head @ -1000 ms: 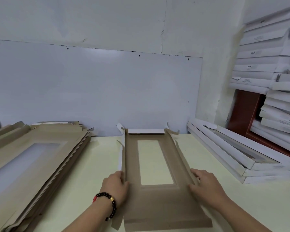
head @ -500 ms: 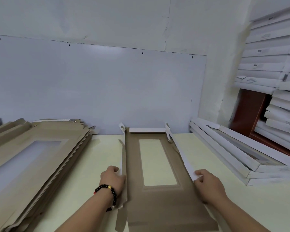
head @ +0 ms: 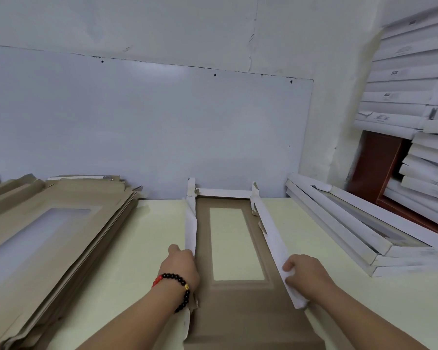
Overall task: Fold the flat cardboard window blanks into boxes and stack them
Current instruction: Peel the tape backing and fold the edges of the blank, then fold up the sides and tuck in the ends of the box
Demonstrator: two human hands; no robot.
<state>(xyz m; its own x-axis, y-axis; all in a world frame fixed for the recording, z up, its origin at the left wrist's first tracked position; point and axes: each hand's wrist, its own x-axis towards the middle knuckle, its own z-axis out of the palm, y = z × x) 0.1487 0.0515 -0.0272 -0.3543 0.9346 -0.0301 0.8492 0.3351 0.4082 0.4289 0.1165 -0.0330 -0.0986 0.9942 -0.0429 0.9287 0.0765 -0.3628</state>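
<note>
A brown cardboard window blank (head: 240,309) lies lengthwise on the pale table (head: 142,243) in front of me, its rectangular window cut-out showing the table through it. Both long side flaps stand raised, white side out. My left hand (head: 181,266), with a bead bracelet on the wrist, grips the left side flap (head: 190,231). Fingers of my right hand (head: 306,276) curl round the right side flap (head: 273,238). The far end flap (head: 223,192) also stands up against the wall panel.
A slanted pile of flat brown blanks (head: 48,233) fills the table's left side. Folded white boxes (head: 359,236) lie stacked on the right. More white boxes (head: 415,102) are piled high at the far right over a red-brown cabinet (head: 379,162).
Both long side flaps have gone from lying nearly flat to standing upright. My hands moved from pressing on the blank's edges to gripping the raised flaps. The view has tilted slightly.
</note>
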